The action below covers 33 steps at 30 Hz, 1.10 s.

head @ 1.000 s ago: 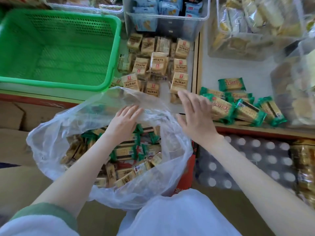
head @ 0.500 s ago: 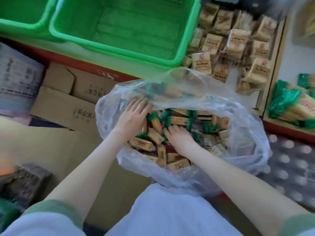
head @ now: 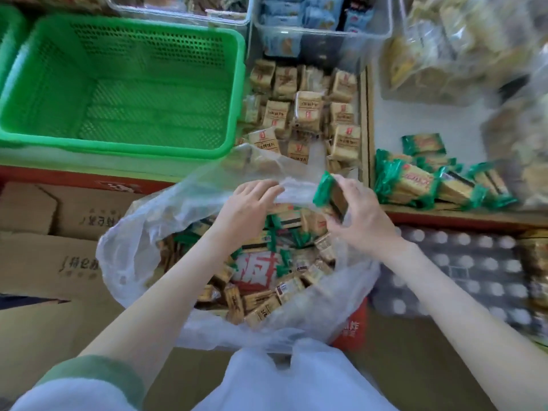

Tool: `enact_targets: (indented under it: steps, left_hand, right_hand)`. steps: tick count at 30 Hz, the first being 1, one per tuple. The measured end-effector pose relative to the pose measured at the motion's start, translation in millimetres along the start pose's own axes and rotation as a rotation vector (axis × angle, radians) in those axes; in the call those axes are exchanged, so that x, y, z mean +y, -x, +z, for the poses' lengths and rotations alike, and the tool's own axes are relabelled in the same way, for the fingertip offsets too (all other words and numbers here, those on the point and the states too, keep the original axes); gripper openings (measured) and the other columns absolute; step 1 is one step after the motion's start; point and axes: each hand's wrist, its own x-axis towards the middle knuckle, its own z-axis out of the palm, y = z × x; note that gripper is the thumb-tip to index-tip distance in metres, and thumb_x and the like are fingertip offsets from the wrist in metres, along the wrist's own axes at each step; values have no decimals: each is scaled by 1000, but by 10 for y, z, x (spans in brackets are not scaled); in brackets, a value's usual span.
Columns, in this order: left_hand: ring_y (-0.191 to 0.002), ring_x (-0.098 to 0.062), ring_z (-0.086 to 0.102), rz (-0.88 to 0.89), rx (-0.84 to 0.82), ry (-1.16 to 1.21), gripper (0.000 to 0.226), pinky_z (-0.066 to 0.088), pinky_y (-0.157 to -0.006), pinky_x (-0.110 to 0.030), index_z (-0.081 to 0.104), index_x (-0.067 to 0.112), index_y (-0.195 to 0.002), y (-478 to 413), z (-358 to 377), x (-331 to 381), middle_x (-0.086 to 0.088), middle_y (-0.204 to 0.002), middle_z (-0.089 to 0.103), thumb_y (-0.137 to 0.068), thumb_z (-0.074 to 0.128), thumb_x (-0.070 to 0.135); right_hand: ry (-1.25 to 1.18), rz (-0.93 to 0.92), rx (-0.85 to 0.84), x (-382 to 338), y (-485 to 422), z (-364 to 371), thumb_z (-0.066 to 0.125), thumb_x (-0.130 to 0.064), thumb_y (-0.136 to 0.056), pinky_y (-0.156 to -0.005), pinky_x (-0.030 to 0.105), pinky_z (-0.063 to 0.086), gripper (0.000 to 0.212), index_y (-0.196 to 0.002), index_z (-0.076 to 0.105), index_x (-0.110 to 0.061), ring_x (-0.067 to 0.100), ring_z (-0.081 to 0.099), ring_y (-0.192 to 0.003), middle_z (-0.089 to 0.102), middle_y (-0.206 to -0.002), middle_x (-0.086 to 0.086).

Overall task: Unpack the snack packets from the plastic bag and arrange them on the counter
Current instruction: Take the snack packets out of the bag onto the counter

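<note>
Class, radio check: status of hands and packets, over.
Right hand grips green-ended packet above plastic bag. Left hand holds its rim. Nothing between packet and counter pile.

Right hand (head: pixel 361 216) grips a green-ended packet (head: pixel 332 195) over the plastic bag (head: pixel 133 247); left hand (head: pixel 247 203) seemingly holds its rim.
</note>
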Motion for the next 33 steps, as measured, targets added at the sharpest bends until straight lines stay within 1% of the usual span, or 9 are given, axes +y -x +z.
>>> enact_targets:
  steps: [4,7,11,14,16,18,22,27,33]
  left_hand:
    - [-102,-37,64,103,24,32,44,52,-86,-45,62,-1,-118,-561,126,506,-20,-118,63,-74,53,-2]
    - [-105,-36,63,151,43,50,41,51,-88,-44,61,0,-119,-910,270,865,-19,-120,63,-80,48,1]
    - [-110,-37,60,187,7,38,40,49,-92,-45,58,1,-124,-1286,485,1221,-20,-125,60,-84,52,3]
    - [-113,-39,58,170,-60,19,47,49,-94,-48,55,1,-127,-1479,651,1374,-22,-129,57,-81,63,-1]
    - [-113,-40,58,148,-89,8,49,50,-93,-49,55,1,-127,-1536,723,1425,-23,-129,56,-80,64,-1]
    - [-113,-40,58,133,-107,1,49,50,-94,-49,54,2,-128,-1546,749,1438,-23,-130,56,-80,64,-1]
    - [-113,-38,58,88,-89,-3,37,49,-94,-48,56,2,-126,-1480,725,1389,-21,-129,57,-89,55,6]
    - [-110,-36,59,34,-10,26,37,49,-92,-46,59,2,-122,-1223,582,1209,-19,-125,60,-94,38,15]
    - [-108,-33,57,-29,75,4,34,43,-92,-40,59,1,-121,-526,392,793,-18,-124,59,-94,41,12]
  right_hand:
    - [-447,329,234,432,147,-518,67,-11,-87,-102,13,33,60,-140,38,-10,4,45,-117,49,-129,-1]
    - [-390,398,300,902,249,-816,64,-11,-90,-98,0,25,63,-145,32,-11,-3,37,-118,40,-132,-4]
    - [41,432,236,1798,305,-1050,63,-14,-87,-107,40,30,68,-147,31,-13,30,37,-125,41,-134,12]
    - [286,488,28,2315,259,-1077,56,-20,-91,-106,49,27,68,-151,24,-16,35,33,-130,37,-144,15]
    - [387,447,-120,2484,237,-1059,52,-28,-95,-109,46,22,68,-153,18,-20,32,30,-134,32,-151,10]
    - [404,395,-127,2534,223,-1068,51,-32,-96,-112,45,15,67,-153,19,-21,29,26,-138,29,-153,7]
    - [469,277,-3,2390,263,-1056,59,-34,-90,-114,54,9,68,-150,30,-17,30,24,-141,29,-154,13]
    - [399,8,281,1766,260,-859,58,-25,-83,-108,52,21,61,-139,41,-9,28,33,-128,40,-140,13]
    - [259,-320,273,567,242,-169,57,-22,-84,-105,39,27,59,-139,38,-10,25,41,-119,40,-135,7]
